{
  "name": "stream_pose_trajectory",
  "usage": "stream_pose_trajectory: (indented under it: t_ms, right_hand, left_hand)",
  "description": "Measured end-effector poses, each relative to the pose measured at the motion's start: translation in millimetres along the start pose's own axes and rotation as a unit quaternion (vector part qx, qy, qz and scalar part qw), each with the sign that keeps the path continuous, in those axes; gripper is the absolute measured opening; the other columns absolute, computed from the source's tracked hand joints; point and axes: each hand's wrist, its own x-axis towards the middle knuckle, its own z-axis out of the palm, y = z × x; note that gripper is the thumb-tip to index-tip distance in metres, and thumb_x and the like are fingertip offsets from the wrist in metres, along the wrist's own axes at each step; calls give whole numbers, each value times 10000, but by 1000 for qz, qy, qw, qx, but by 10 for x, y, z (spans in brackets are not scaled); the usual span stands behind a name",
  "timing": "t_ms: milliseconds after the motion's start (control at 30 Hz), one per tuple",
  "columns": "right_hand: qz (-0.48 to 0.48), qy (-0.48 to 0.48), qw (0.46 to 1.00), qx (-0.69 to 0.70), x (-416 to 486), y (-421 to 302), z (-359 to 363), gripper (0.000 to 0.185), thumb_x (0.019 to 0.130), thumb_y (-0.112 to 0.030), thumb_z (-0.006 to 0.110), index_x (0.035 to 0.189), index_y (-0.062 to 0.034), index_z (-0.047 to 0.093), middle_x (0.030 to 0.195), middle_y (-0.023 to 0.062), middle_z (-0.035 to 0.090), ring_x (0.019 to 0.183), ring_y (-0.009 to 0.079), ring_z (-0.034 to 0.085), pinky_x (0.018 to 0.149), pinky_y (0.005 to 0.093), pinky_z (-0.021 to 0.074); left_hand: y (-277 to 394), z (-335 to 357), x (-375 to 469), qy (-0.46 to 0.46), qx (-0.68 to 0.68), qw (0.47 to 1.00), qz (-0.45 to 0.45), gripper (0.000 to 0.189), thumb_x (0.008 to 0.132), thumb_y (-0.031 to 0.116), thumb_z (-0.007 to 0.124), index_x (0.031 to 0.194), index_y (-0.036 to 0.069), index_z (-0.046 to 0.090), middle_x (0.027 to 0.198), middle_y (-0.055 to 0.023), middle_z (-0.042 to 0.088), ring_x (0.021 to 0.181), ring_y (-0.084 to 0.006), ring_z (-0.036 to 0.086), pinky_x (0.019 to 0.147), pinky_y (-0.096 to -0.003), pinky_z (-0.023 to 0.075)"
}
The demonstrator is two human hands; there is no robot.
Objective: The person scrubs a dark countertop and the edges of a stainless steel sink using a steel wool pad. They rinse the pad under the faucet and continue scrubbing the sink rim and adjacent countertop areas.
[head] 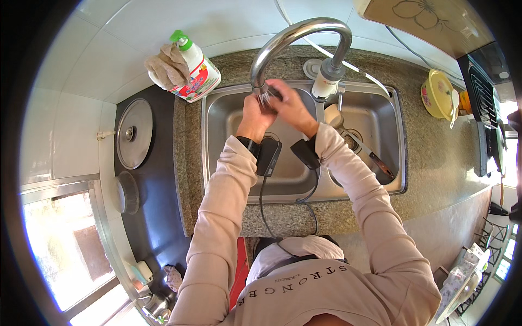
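Note:
Water runs from the spout of a curved metal faucet (pixel 301 27) over both of my hands, above the left basin of a double stainless steel sink (pixel 228 134). My left hand (pixel 257 116) is raised under the spout, its fingers partly hidden. My right hand (pixel 294 106) is beside it, blurred, with its fingers against the left one near the spout's end. Whether anything small lies between them cannot be made out. Dark devices with cables are strapped at both wrists. In the right basin lie a utensil with a wooden handle (pixel 381 165) and a light-coloured ladle or scoop (pixel 333 116).
A pump bottle (pixel 197 79) with a brown cloth (pixel 168 67) stands at the back left. A metal pot lid (pixel 134 133) and a bowl (pixel 127 192) are on the dark left surface. A yellow container (pixel 438 93) with a white spoon (pixel 454 106) stands right, near a stove (pixel 483 89).

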Motion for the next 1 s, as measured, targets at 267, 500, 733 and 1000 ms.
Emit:
stream_pose_trajectory:
  t_ms: [267,500,733,1000]
  right_hand:
    - [313,518,796,18,-700,464,-1382,300,886,-136,554,1157,-8,575,865,36,577,698,108,527,563,279,466]
    - [259,145,927,228,-852,574,-1939,326,867,16,470,1166,107,561,1039,154,624,858,208,610,754,281,531]
    - [210,255,838,435,-1176,648,-2038,297,908,23,526,1176,152,508,1217,238,564,1143,356,568,994,382,519]
    - [360,148,913,123,-1225,400,-1311,202,929,-60,565,952,137,603,877,159,659,811,258,657,721,336,519]
  left_hand:
    - [-56,-132,26,77,168,982,-25,402,953,380,495,1194,68,573,1189,-121,614,1090,-280,562,932,-501,403]
    - [-215,-579,-329,143,410,898,-64,415,922,372,532,1251,128,599,1279,-41,592,1234,-194,477,949,-482,329]
    - [-40,-1037,-792,118,448,886,-10,264,895,234,619,1082,58,680,1043,-55,672,990,-143,586,815,-313,431]
    - [522,-1460,-1387,86,525,840,112,215,914,180,631,1038,21,705,983,-51,715,909,-118,639,789,-259,480]
